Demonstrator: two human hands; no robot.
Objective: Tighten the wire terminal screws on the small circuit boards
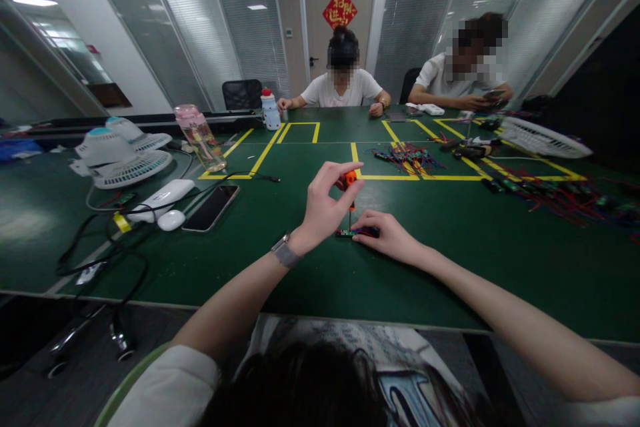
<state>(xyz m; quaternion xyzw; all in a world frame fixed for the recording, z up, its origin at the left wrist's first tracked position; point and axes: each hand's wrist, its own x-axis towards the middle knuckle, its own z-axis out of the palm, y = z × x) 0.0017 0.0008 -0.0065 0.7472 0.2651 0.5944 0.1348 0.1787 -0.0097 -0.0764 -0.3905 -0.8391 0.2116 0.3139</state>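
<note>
My left hand [323, 203] is closed round the handle of an orange and black screwdriver [351, 179], which it holds upright. The thin shaft points straight down, and its tip meets a small green circuit board [345, 233] on the table. Low on the table, my right hand [390, 235] pinches the right end of that board with its fingertips. A dark part with wires lies under the right fingers, partly hidden by them.
Left of my hands lie a phone [212, 208], a white case [163, 199], cables and white fans [133, 167]. Further back stand a pink bottle [200, 137] and a blue bottle [271, 111]. Wired boards [407, 157] are heaped at right. Two people [345, 83] sit opposite.
</note>
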